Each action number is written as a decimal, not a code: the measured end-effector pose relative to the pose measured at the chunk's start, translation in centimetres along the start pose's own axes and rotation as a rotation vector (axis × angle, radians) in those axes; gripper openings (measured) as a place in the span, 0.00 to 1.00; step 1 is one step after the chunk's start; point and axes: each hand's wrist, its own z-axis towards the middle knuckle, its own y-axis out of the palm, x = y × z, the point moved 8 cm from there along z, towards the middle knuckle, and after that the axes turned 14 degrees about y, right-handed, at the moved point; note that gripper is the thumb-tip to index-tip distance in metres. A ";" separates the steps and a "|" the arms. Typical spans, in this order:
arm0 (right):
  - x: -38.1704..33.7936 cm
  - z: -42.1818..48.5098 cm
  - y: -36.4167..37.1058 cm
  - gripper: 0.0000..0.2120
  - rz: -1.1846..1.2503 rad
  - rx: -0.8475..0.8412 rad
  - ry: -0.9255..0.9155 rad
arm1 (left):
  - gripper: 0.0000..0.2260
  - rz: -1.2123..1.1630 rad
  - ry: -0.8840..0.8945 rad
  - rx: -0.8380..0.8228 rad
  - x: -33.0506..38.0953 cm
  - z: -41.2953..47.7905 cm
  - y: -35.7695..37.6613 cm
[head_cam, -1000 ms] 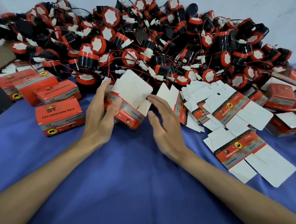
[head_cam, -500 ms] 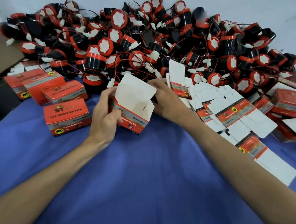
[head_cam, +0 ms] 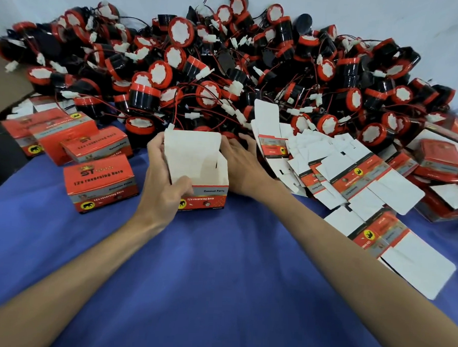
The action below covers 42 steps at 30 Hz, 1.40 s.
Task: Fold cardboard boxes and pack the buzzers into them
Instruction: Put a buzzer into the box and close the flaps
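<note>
Head view gives us the blue cloth across the table, with the heap of buzzers piled along its far edge. To our right a spread of flat box blanks fans out, and to our left sit several closed boxes. Between them, close to the foot of the heap, stands the open box. It is upright on the cloth with its white lid flap raised and nothing visible inside.

We judge the folding of this carton done and the filling about to start. The next move calls for lifting one buzzer free of the tangled red wires, lowering it with its lead into the mouth, then tucking the flap shut.

Our left hand grips the box at its near left corner, thumb on the printed front and fingers wrapped round the side wall, steadying it. Our right hand lies just beyond the box's right wall, back upward, reaching toward the foot of the heap. The flap hides part of its fingers, so we cannot tell whether it has a buzzer.
</note>
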 end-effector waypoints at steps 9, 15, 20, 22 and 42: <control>1.3 -2.1 -5.4 0.28 0.866 0.306 0.099 | 0.25 0.163 -0.046 0.174 -0.7 0.0 -1.6; 4.2 -6.9 -6.9 0.25 1.203 0.336 0.191 | 0.34 0.319 -0.052 0.050 -1.7 0.1 -0.7; 1.6 -9.8 -5.7 0.28 0.908 0.250 -0.067 | 0.38 0.360 0.055 -0.170 -1.4 0.4 1.2; 1.1 -10.3 -5.6 0.29 0.851 0.250 -0.135 | 0.32 0.310 0.092 -0.188 -0.7 0.5 1.5; -1.2 -11.5 -6.5 0.28 0.718 0.369 -0.288 | 0.24 0.295 0.476 0.009 3.5 -0.5 -0.1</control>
